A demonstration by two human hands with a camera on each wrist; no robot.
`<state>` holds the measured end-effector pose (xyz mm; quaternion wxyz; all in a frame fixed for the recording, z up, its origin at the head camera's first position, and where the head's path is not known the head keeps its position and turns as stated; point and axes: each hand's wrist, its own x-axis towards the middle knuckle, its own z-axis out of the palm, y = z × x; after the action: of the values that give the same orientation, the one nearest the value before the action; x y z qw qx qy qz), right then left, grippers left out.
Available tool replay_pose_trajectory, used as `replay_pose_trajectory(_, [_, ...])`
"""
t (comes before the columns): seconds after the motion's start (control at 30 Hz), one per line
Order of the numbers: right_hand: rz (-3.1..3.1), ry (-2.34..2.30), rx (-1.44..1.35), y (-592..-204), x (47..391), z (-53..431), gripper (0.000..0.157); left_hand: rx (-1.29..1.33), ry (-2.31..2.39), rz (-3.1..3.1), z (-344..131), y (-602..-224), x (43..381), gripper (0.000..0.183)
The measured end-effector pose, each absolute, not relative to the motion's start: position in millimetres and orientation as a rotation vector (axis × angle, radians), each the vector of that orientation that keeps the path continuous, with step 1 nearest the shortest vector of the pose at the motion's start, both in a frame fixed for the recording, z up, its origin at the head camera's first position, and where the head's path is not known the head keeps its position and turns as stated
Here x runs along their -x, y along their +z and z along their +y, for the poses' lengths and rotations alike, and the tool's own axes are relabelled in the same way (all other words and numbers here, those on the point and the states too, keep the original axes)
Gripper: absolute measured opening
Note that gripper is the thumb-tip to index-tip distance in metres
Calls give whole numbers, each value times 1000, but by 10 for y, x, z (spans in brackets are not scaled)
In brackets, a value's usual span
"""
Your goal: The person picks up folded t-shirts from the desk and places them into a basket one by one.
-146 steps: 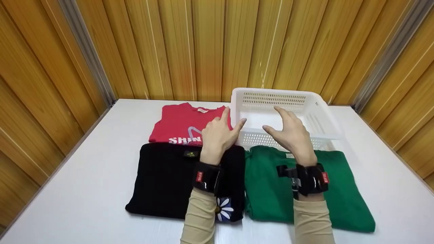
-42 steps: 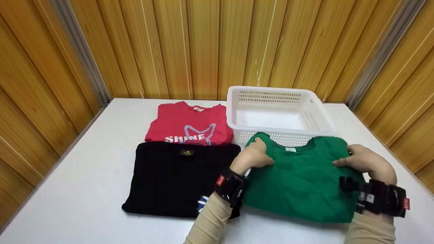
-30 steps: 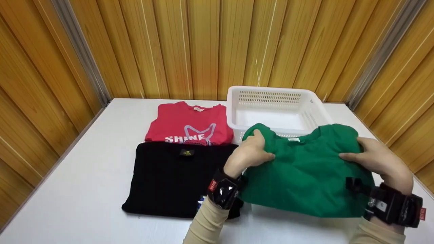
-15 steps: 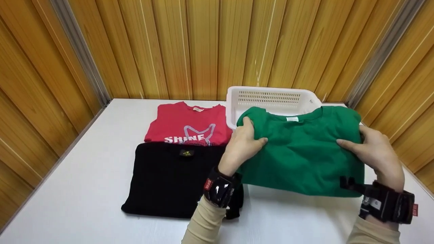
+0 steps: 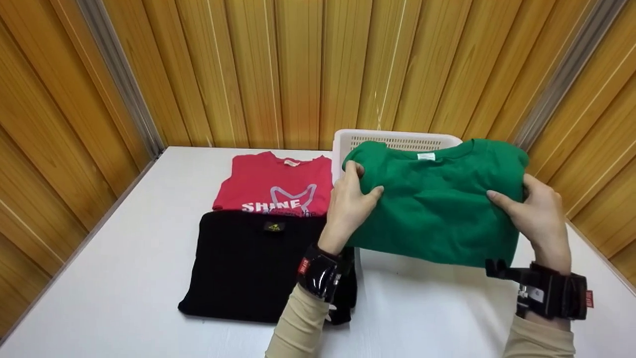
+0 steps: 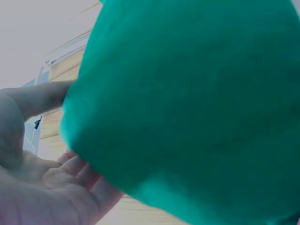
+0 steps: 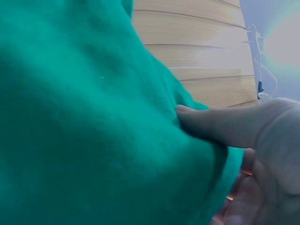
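Observation:
A folded green shirt hangs above the table in both hands, its neckline and white label facing up and away. My left hand grips its left side, thumb on the front and fingers behind. On the other side my right hand pinches the edge the same way; in the right wrist view its thumb presses into the cloth. Behind the shirt, a white plastic basket is mostly hidden, with only its back wall and left rim showing.
Left of the basket lies a folded red shirt with white lettering. A folded black garment lies nearer, its right part behind my left forearm. All rest on a white table enclosed by wood-patterned walls.
Both hands reached over the table, then took hold of the green shirt by its sides. They have lifted it off the table and moved it forward, so it now covers most of the basket.

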<state>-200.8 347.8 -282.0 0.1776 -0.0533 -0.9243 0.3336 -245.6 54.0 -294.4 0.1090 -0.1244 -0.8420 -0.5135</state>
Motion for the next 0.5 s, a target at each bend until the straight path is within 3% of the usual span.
replay_pose_trajectory(0.23, [-2544,955,143,-2725,2203,3498,49,399,-1508,-2417,507,-2832,2610,39])
replay_pose_trajectory(0.5, [-2453,921,111,-2540,2559,3500,50,410,-1462,-2342,513,-2665,2937,40])
